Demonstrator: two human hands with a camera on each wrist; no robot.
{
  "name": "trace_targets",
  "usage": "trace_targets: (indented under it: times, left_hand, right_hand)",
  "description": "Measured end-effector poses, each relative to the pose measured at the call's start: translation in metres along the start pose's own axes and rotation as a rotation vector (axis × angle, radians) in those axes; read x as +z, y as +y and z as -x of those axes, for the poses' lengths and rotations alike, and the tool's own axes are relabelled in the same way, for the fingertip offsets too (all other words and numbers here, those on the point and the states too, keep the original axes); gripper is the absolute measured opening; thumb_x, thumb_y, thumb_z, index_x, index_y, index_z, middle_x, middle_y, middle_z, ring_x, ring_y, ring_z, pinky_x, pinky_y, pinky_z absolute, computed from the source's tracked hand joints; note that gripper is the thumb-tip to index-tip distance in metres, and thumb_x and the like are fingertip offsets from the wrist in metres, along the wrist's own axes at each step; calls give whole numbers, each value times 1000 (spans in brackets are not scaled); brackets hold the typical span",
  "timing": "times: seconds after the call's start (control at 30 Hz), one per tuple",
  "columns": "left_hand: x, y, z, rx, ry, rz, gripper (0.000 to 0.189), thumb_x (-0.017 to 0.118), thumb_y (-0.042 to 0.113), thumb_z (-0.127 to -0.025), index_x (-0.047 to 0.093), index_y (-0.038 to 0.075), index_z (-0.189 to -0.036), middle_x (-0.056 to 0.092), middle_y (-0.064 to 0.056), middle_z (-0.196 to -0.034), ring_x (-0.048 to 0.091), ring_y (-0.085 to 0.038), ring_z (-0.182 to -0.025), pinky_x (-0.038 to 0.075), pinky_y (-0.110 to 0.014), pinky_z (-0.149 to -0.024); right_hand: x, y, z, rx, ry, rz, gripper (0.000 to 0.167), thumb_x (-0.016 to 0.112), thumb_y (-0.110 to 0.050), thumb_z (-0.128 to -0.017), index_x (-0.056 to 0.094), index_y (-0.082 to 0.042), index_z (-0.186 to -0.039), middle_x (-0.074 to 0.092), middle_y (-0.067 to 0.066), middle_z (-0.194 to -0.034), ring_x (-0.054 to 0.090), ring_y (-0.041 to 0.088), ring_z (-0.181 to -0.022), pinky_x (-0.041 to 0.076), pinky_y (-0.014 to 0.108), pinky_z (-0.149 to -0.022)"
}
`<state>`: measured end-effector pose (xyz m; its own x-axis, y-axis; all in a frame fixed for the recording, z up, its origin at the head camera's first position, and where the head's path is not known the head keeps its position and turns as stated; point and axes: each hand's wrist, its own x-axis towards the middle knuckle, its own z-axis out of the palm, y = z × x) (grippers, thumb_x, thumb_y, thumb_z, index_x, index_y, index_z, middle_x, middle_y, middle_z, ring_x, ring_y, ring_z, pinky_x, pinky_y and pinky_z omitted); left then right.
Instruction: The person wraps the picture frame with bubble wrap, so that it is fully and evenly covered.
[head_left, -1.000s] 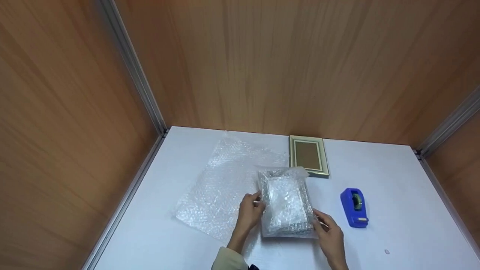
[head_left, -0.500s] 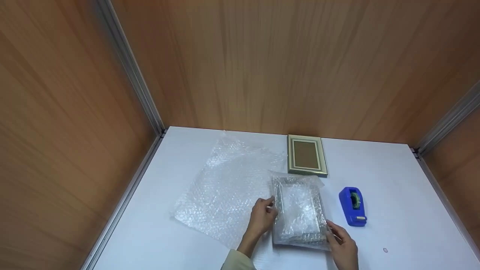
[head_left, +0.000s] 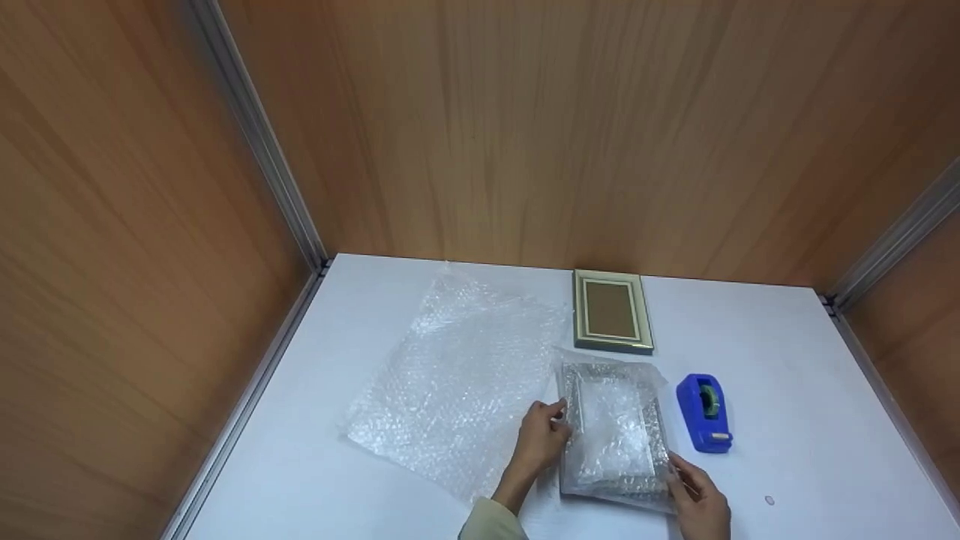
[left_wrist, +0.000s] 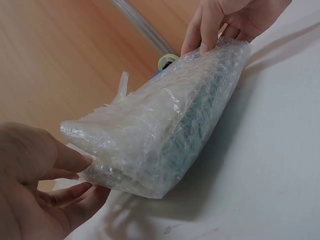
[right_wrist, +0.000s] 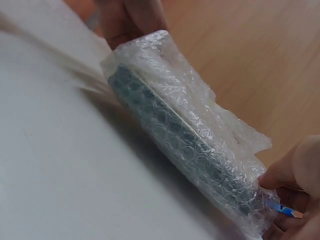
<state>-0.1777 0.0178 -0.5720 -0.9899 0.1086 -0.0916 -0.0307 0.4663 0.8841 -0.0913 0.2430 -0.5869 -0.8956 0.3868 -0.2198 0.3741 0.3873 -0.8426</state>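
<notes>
A picture frame wrapped in bubble wrap (head_left: 615, 431) is held between both hands near the front of the white table. My left hand (head_left: 541, 439) pinches its left edge, thumb above and fingers below, as the left wrist view shows. At the lower right edge my right hand (head_left: 699, 495) grips the wrap between thumb and fingers. In the right wrist view the wrapped picture frame (right_wrist: 180, 135) shows a dark side through the bubbles, with a shadow beneath it. A loose flap of wrap sticks up along its far end.
A flat sheet of bubble wrap (head_left: 457, 382) spreads over the table's left part. Behind the package lies an unwrapped gold-rimmed picture frame (head_left: 613, 311). A blue tape dispenser (head_left: 705, 414) stands to the right. Wooden panels (head_left: 525, 135) close off the back and sides.
Both hands have carried the wrapped picture frame to the right and toward the front of the table, keeping their hold. It now stands apart from the unwrapped frame it overlapped before.
</notes>
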Motion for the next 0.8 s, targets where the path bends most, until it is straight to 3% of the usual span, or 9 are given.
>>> trace_targets:
  times: [0.1, 0.17, 0.23, 0.33, 0.4, 0.47, 0.67, 0.8]
  left_hand:
    - [3, 0, -1, -3, -6, -1, 46, 64, 4, -85, 57, 4, -131, 58, -7, -101, 57, -7, -80, 50, -18, -63]
    - [5, 0, -1, 6, -3, -9, 46, 64, 4, -85, 57, 4, -131, 58, -8, -100, 56, -7, -79, 50, -18, -63]
    - [7, 0, -2, 15, -1, -14, 46, 64, 3, -84, 58, 4, -130, 59, -8, -100, 56, -8, -78, 50, -18, -63]
    - [9, 1, -3, 15, -2, -15, 47, 64, 4, -84, 58, 3, -130, 59, -8, -100, 55, -8, -78, 50, -19, -64]
    - [11, 1, -4, 6, -6, -11, 47, 64, 4, -84, 58, 3, -130, 58, -7, -100, 55, -7, -78, 50, -18, -64]
    - [13, 1, -4, -11, -13, -8, 47, 64, 5, -84, 57, 4, -131, 58, -6, -99, 55, -7, -78, 50, -18, -64]
    - [17, -1, -7, -32, -24, -9, 47, 65, 6, -85, 57, 4, -131, 57, -4, -96, 55, -7, -78, 50, -18, -63]
    - [19, -2, -7, -23, -18, -7, 46, 65, 6, -85, 58, 3, -130, 58, -5, -95, 55, -7, -77, 49, -18, -62]
  right_hand:
    - [0, 4, -1, -2, 20, 9, 40, 55, -18, -96, 54, -7, -135, 54, 18, -137, 56, 23, -119, 51, 13, -84]
    - [0, 7, -2, -6, 38, 6, 39, 55, -15, -95, 55, -6, -133, 55, 18, -136, 59, 3, -105, 49, 8, -78]
    - [0, 8, -2, -2, 52, 13, 38, 55, -12, -95, 56, -6, -132, 55, 18, -135, 53, -12, -93, 47, 5, -75]
    - [-1, 10, -2, -6, 67, 29, 38, 55, -14, -95, 55, -5, -132, 55, 21, -135, 61, -2, -96, 54, 18, -81]
    - [0, 11, -2, -2, 74, 47, 39, 55, -15, -95, 55, -4, -132, 54, 21, -135, 63, 21, -110, 55, 28, -86]
    - [0, 12, -2, 0, 78, 66, 39, 55, -16, -95, 55, -4, -132, 55, 21, -134, 55, 38, -120, 54, 33, -89]
    - [0, 14, -3, 0, 105, 87, 37, 57, -13, -94, 58, -4, -129, 59, 20, -129, 62, 30, -110, 55, 21, -80]
    - [-1, 14, -4, -8, 111, 98, 37, 57, -14, -93, 58, -5, -129, 59, 20, -129, 62, 31, -111, 46, 5, -70]
